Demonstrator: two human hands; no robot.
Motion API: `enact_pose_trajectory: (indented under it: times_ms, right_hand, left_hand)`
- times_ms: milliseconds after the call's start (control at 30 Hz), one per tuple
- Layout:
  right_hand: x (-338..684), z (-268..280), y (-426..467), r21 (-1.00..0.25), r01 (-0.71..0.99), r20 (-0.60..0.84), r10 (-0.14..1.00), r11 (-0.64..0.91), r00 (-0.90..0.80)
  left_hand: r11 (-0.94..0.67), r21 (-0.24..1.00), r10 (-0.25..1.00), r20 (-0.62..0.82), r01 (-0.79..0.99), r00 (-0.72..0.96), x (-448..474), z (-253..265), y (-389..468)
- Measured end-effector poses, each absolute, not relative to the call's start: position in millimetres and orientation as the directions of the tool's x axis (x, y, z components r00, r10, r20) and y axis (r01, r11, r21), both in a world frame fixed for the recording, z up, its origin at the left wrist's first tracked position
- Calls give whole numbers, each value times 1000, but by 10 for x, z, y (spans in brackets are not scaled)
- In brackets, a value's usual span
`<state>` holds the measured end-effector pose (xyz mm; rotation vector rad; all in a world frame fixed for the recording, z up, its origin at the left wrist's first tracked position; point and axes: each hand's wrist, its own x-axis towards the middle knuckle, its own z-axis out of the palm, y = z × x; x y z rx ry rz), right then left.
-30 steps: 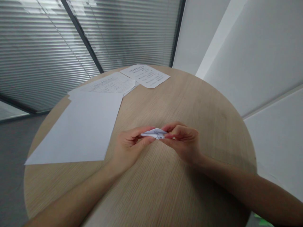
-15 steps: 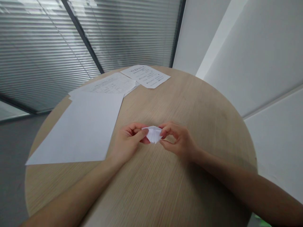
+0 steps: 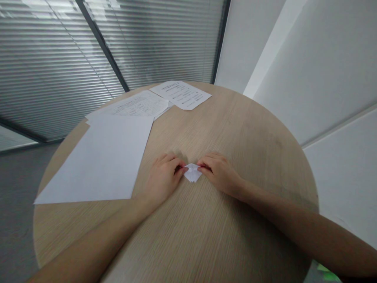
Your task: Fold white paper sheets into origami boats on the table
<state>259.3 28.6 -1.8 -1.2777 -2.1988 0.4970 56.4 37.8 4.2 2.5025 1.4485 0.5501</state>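
A small piece of folded white paper (image 3: 192,173), roughly diamond-shaped with a crease down its middle, sits between my two hands. My left hand (image 3: 166,173) pinches its left corner between thumb and fingers. On the opposite corner, my right hand (image 3: 219,173) closes in a like pinch. The lower tip of the paper looks split into points. My fingertips cover both side corners.
A large blank white sheet (image 3: 103,161) lies on the round wooden table (image 3: 235,129) to the left. Behind it are printed sheets (image 3: 132,105) and another printed page (image 3: 182,95). Window blinds (image 3: 165,43) and a white wall (image 3: 324,70) stand beyond the table.
The folded paper has come down slightly toward me and lies flatter. My left hand has turned over so its back shows, and both hands now pinch the side corners.
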Motion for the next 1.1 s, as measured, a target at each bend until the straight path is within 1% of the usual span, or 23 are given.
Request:
enact_pose_trajectory:
  times_ms: [133,233,367,467,533,600,733,867,933,967,1033,1067,1100]
  right_hand:
    - [2611,-55,262,-458,687,308,825,565,-474]
    - [2661,-96,264,-330,675,346,750,660,-564]
    - [2719,-126,260,-196,619,370,641,761,-672]
    - [2726,-111,241,-111,593,388,584,798,-713]
    - [2723,-88,225,-65,582,379,559,811,-737]
    - [2723,-61,208,-26,579,355,549,815,-757]
    - [2733,-14,157,29,591,315,554,806,-771]
    - [2723,6,75,78,604,310,556,793,-771]
    - [2712,9,40,102,609,294,561,786,-774]
    - [2706,11,29,111,612,281,566,783,-775]
    - [2701,19,21,124,618,261,575,777,-775]
    - [2700,24,21,131,620,257,578,773,-775]
    - [2700,30,23,137,623,257,580,770,-773]
  left_hand:
    - [-611,155,777,306,776,550,555,11,329]
    - [-688,27,687,346,725,640,526,7,316]
    - [-756,-113,588,318,645,744,492,74,289]
    - [-789,-200,526,269,581,807,487,142,256]
    - [-794,-244,508,238,557,828,487,168,238]
    - [-793,-267,503,221,547,836,482,169,224]
    - [-780,-276,514,230,562,826,445,140,198]
    - [-696,-271,624,229,665,747,382,172,143]
    - [-662,-254,652,269,705,709,356,199,109]
    - [-670,-234,636,307,704,708,351,205,94]
    - [-737,-179,561,378,652,737,358,189,74]
    - [-784,-152,513,385,601,767,369,167,71]
    - [-832,-130,467,361,540,807,385,139,72]
